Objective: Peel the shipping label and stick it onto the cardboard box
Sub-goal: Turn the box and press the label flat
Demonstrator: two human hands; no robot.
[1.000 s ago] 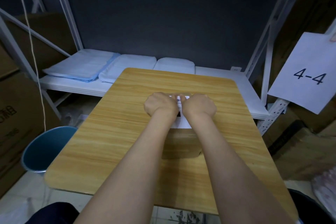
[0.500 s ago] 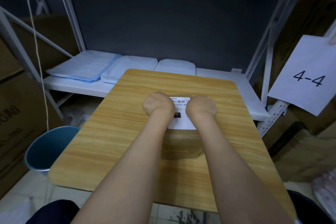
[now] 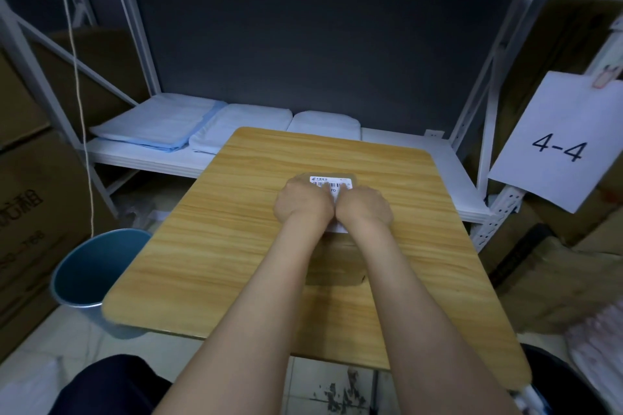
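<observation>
pressing shipping label onto cardboard box: left hand, right hand (fingers hidden, grip unclear).

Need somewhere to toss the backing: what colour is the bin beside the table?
Blue-teal bin, seen in the head view, left of the table.

Wooden bench with rounded corners. A cardboard box rested directly on its top, right of centre. Behind the bench, a white shelf carried three folded pale cloths lying side by side.
</observation>
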